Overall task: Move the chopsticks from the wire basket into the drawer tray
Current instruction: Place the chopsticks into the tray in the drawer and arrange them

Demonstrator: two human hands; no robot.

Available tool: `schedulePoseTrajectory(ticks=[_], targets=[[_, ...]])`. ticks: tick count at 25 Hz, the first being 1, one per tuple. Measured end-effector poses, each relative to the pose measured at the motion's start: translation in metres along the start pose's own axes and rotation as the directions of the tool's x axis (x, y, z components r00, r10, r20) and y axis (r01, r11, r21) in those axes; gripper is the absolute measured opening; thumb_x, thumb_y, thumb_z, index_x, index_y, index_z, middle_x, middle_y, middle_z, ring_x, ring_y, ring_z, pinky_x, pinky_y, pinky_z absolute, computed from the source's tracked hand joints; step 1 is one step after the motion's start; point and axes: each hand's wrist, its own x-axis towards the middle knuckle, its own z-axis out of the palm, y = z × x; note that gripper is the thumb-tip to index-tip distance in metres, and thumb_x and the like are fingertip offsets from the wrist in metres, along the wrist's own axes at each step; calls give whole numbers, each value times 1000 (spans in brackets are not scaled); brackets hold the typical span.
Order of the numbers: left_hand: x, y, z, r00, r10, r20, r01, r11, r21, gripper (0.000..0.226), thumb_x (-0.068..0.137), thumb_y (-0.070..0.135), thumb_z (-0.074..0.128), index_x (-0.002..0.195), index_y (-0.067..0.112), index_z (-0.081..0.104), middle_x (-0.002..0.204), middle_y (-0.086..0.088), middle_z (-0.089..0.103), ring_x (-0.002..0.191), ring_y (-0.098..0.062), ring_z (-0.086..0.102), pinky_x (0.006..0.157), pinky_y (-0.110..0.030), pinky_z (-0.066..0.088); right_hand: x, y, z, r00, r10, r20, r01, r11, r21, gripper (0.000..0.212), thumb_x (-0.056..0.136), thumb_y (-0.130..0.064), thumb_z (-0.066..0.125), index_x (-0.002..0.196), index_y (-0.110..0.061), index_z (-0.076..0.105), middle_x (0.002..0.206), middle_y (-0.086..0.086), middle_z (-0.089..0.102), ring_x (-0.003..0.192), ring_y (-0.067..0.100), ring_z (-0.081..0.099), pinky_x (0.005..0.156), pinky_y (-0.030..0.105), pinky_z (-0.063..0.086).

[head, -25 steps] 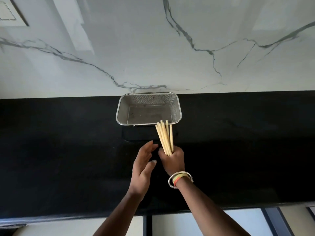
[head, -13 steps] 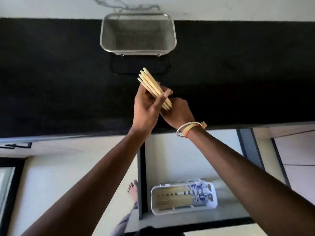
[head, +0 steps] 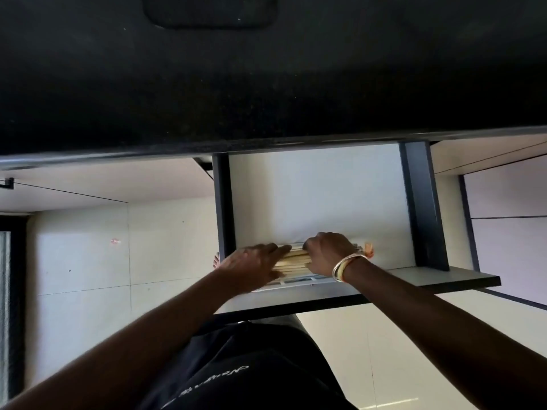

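Note:
A bundle of pale wooden chopsticks (head: pixel 293 260) lies lengthwise in the white drawer tray (head: pixel 299 281), which sits near the front of the open drawer (head: pixel 319 199). My left hand (head: pixel 251 266) lies flat with its fingers on the left end of the chopsticks. My right hand (head: pixel 328 251), with bangles at the wrist, is curled over their right end. Both hands hide most of the tray. The wire basket is out of view.
The black countertop (head: pixel 266 84) fills the upper half, its front edge overhanging the drawer. Dark drawer sides (head: pixel 423 202) flank the white drawer bottom. Pale floor tiles (head: pixel 88 261) lie to the left, and my dark-clothed body (head: pixel 236 365) stands below the drawer front.
The hands carried the chopstick bundle from above the countertop down into the drawer tray. The view tilted down, so the wire basket left the frame.

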Motion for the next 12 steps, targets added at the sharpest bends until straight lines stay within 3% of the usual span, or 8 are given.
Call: schedulePoseTrajectory(ticks=[1, 3, 5, 8, 10, 12], targets=[[4, 3, 20, 997, 59, 42, -64, 989, 132, 63, 88, 35, 78, 141, 12, 55, 108, -11, 72, 90, -31, 74, 71, -43, 63, 2, -2, 8, 1000, -21, -2, 20, 1000, -21, 21, 78, -33, 64, 89, -17, 70, 90, 12, 73, 86, 34, 70, 74, 37, 56], [11, 13, 41, 996, 6, 92, -34, 954, 297, 48, 82, 19, 79, 124, 11, 57, 91, -7, 70, 75, -32, 75, 56, -37, 55, 5, -2, 24, 1000, -26, -9, 26, 999, -27, 19, 74, -30, 64, 87, -16, 69, 90, 12, 74, 87, 35, 71, 80, 40, 57], [17, 14, 49, 992, -99, 80, 67, 940, 335, 35, 93, 9, 57, 128, 9, 51, 112, -10, 67, 96, -36, 73, 65, -38, 47, 8, 5, 36, 999, -23, -26, 23, 1000, -5, 23, 74, -33, 62, 92, -20, 66, 94, 10, 74, 91, 33, 69, 85, 42, 54], [16, 7, 60, 964, -211, 162, 136, 914, 382, 43, 96, 1, 38, 139, -1, 41, 136, -22, 57, 123, -42, 62, 98, -49, 52, 11, 18, 51, 996, -78, -34, 77, 997, -29, 31, 75, -33, 60, 103, -20, 60, 100, 10, 72, 94, 32, 66, 84, 43, 53], [13, 4, 63, 963, -227, 145, 153, 904, 398, 44, 95, 0, 44, 139, -4, 43, 134, -26, 58, 122, -44, 62, 104, -53, 50, 14, 24, 60, 993, -95, -75, 91, 994, -63, 33, 75, -29, 61, 106, -18, 60, 98, 12, 71, 93, 33, 66, 80, 44, 55], [13, 6, 61, 964, -217, 154, 132, 892, 431, 41, 81, -2, 61, 122, -4, 59, 112, -26, 68, 99, -43, 72, 86, -50, 58, 15, 26, 64, 987, -98, -127, 92, 994, -51, 31, 75, -24, 59, 106, -20, 62, 94, 8, 72, 90, 32, 68, 76, 42, 56]])
